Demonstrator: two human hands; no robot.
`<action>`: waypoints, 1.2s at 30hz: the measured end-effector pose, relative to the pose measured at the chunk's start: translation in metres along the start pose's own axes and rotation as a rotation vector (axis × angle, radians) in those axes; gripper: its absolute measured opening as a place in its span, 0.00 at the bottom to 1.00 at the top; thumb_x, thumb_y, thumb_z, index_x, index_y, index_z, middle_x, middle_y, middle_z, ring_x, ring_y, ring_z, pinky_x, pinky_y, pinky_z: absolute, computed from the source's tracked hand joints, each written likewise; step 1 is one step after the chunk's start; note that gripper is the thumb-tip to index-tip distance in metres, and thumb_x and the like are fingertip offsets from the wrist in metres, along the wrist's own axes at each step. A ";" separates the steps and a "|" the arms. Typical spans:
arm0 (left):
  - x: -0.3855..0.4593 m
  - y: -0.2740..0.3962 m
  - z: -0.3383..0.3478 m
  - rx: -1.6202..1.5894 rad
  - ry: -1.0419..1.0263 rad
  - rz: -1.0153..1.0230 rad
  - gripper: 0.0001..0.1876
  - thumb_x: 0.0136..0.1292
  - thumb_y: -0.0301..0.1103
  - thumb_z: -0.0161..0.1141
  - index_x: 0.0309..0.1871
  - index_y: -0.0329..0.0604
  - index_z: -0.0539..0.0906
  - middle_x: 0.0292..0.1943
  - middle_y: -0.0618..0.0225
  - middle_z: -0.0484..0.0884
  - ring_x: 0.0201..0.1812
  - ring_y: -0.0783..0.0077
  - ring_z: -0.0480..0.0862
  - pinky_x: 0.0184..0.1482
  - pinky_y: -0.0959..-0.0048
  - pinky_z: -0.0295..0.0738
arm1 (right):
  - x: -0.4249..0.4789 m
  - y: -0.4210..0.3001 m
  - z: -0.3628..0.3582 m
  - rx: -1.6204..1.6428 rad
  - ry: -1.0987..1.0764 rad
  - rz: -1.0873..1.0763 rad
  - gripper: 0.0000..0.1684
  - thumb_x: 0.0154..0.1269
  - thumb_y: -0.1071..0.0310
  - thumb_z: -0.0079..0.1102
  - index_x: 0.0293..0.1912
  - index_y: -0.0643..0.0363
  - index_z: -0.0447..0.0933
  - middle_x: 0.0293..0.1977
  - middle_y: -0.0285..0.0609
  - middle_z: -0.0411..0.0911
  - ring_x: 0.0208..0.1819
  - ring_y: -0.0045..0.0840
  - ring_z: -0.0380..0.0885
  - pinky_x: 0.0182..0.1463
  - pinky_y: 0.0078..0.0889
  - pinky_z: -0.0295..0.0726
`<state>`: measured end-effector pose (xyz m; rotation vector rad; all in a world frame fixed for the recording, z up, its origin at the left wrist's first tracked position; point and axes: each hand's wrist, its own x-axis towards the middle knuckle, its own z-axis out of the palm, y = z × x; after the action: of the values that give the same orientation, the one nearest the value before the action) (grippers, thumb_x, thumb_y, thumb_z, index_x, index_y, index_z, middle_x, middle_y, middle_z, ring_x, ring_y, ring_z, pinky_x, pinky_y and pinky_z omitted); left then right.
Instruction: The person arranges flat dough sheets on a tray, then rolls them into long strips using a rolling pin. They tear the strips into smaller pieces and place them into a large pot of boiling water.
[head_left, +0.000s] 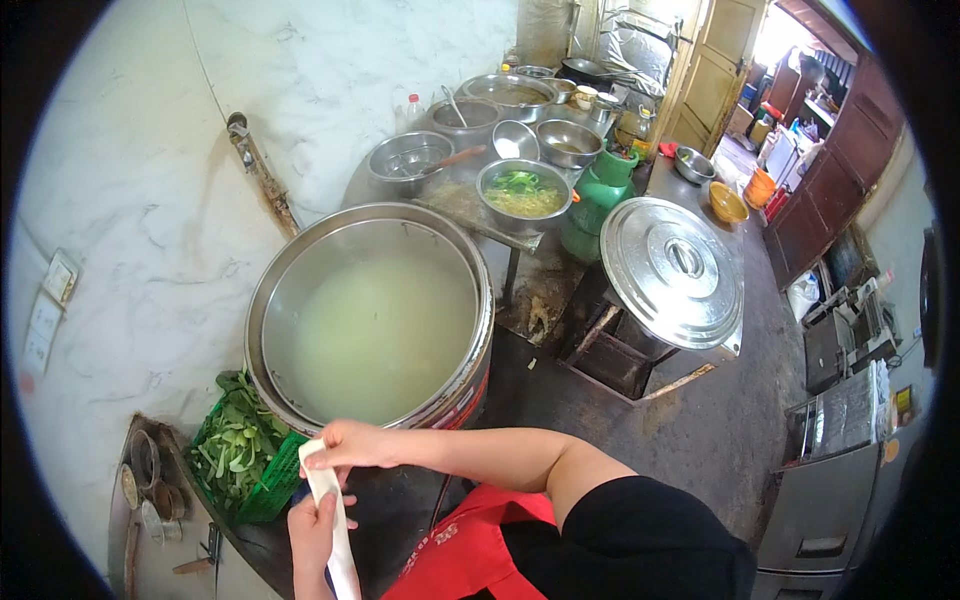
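My right hand (346, 448) is closed on the upper end of a long pale strip (337, 529), which looks like flattened dough. Lower down, my left hand (316, 525) grips the same strip, its thumb on top. The strip runs down to the picture's bottom edge. Just beyond my hands stands a large round metal pot (480, 315) of cloudy, pale greenish liquid (382, 337). My right forearm crosses in front of the near rim.
Left of my hands, leafy greens (236, 450) fill a green plastic crate (274, 484). A knife (196, 564) lies on the lower-left surface. Beyond the pot are several metal bowls (525, 219) and a green gas cylinder (600, 199). A metal lid (667, 300) sits at the right.
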<state>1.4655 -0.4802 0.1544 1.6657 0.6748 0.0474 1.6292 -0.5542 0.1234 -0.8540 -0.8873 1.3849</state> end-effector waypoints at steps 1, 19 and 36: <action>-0.004 0.001 0.002 0.082 0.004 -0.037 0.14 0.64 0.33 0.44 0.43 0.32 0.77 0.37 0.59 0.79 0.23 0.73 0.80 0.27 0.76 0.76 | 0.000 -0.003 -0.001 0.007 0.030 -0.035 0.14 0.62 0.62 0.51 0.38 0.63 0.76 0.29 0.38 0.77 0.29 0.18 0.76 0.31 0.19 0.76; -0.014 0.026 0.015 0.640 0.137 0.630 0.13 0.51 0.28 0.58 0.42 0.49 0.82 0.29 0.63 0.79 0.23 0.64 0.77 0.26 0.72 0.70 | 0.016 0.016 -0.023 0.309 0.214 0.083 0.10 0.59 0.68 0.57 0.39 0.62 0.73 0.30 0.37 0.76 0.29 0.17 0.75 0.33 0.17 0.77; -0.007 0.003 -0.008 0.548 0.285 0.528 0.14 0.55 0.28 0.56 0.46 0.53 0.81 0.51 0.60 0.73 0.44 0.62 0.75 0.48 0.67 0.68 | 0.029 0.015 -0.090 0.094 0.448 -0.185 0.24 0.61 0.70 0.50 0.56 0.67 0.63 0.53 0.45 0.68 0.57 0.28 0.65 0.60 0.27 0.62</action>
<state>1.4576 -0.4767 0.1613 2.3627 0.4581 0.5254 1.7032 -0.5239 0.0716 -0.9360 -0.5357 1.0108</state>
